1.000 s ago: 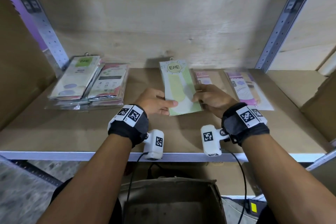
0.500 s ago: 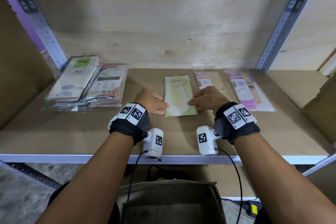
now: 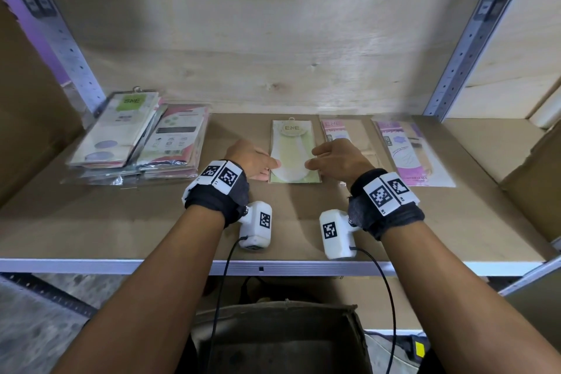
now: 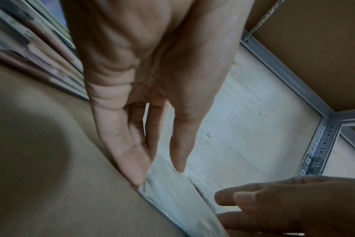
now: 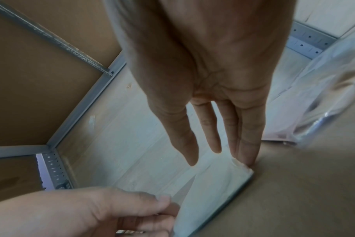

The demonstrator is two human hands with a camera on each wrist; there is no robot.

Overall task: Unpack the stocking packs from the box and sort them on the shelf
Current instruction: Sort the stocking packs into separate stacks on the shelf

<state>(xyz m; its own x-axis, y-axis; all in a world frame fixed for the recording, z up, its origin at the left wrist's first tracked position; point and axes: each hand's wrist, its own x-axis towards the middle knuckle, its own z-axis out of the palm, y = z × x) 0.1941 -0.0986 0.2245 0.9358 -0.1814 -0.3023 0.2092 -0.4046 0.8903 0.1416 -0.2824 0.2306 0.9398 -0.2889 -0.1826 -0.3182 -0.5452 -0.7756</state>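
Observation:
A green ENE stocking pack (image 3: 293,152) lies flat on the brown shelf board (image 3: 121,222), in the middle. My left hand (image 3: 267,165) rests at its left edge with straight fingers; in the left wrist view the fingertips (image 4: 139,178) touch the pack's (image 4: 172,189) corner and the thumb hovers just above it. My right hand (image 3: 315,158) sits at the right edge, its straight fingers (image 5: 247,154) against the pack's (image 5: 208,184) side. Neither hand grips it. The open cardboard box (image 3: 279,340) stands below the shelf.
A stack of packs (image 3: 136,136) lies at the shelf's left. A pink pack (image 3: 334,127) and a purple pack (image 3: 409,155) lie right of the green one. Cardboard boxes (image 3: 534,176) flank the shelf. The metal front rail (image 3: 261,267) runs under my wrists.
The green pack, held tilted a second ago, now lies flat and further back on the shelf. Both hands have let go and only touch its side edges.

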